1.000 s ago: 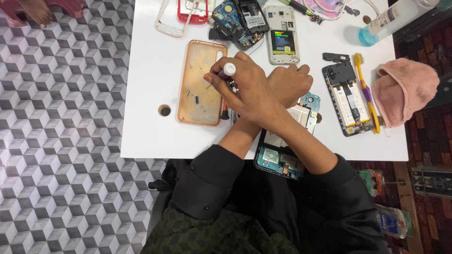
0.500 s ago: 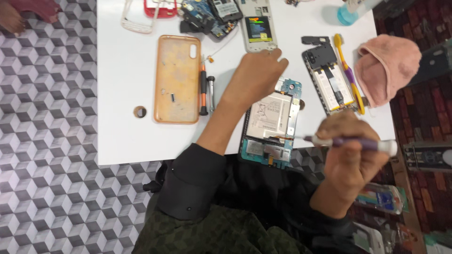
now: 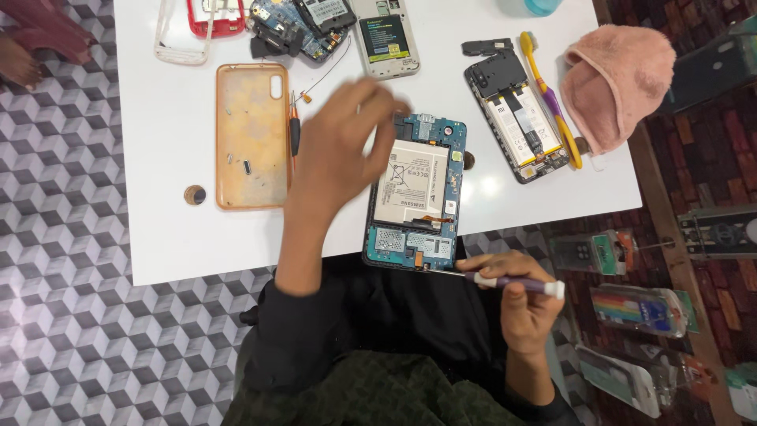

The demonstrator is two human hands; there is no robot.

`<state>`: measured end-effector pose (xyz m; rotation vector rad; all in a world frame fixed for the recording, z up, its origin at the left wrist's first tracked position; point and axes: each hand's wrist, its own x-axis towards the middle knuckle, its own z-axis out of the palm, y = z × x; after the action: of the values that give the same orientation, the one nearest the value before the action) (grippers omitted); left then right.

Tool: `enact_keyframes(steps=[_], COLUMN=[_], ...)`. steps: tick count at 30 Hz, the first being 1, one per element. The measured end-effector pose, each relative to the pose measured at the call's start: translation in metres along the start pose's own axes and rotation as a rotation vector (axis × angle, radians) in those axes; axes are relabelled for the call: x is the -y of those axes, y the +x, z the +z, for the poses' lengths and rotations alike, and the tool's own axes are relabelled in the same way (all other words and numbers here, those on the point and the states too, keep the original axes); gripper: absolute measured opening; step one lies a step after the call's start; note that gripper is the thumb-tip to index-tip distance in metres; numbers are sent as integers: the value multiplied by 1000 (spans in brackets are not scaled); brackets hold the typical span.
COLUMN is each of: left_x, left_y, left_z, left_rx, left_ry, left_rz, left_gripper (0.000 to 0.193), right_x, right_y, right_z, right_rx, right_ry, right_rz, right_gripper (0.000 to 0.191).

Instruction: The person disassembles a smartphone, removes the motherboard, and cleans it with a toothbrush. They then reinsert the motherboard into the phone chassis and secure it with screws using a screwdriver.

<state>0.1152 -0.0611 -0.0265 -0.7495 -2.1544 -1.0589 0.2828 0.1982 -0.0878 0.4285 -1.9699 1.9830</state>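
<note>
An opened phone [image 3: 415, 193] with its back off, showing a white battery and blue circuit board, lies at the near edge of the white table [image 3: 173, 237]. My right hand [image 3: 516, 296] grips a purple-handled screwdriver [image 3: 512, 282], its tip at the phone's lower right corner. My left hand [image 3: 339, 150] hovers blurred over the table just left of the phone, fingers bent, holding nothing that I can see. An orange-handled screwdriver [image 3: 294, 130] lies beside it.
An orange phone case [image 3: 251, 134] lies left of my left hand. A second opened phone [image 3: 516, 118], a yellow-purple toothbrush [image 3: 552, 99] and a pink cloth [image 3: 619, 79] sit at the right. Phone parts [image 3: 307, 28] crowd the far edge. Packaged goods [image 3: 631, 308] lie on the floor at right.
My right hand has brought the purple screwdriver from out at the right to the phone's lower corner. My left hand has lifted off the phone and shifted left.
</note>
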Motion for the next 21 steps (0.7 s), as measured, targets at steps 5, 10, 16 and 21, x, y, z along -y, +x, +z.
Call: enact_keyframes(steps=[5,10,16,21], left_x=[-51,-65,-61,-51], left_y=[-67,-103,-122,-136], left_z=[-13,-12,-4,2], left_rx=[126,200,189,116], left_ry=[-247,-166,-66,-77], left_rz=[-161,-78,-61,-31], left_gripper=[19,31,56,70], right_x=[-7,-12,-7,-3], right_y=[-3,-5,6,22], right_z=[3,6,18,26], right_rx=[67,112,226,309], right_ry=[38,102,33,-64], right_rz=[-20,-32,-59,-64], right_gripper=[45,44,46,46])
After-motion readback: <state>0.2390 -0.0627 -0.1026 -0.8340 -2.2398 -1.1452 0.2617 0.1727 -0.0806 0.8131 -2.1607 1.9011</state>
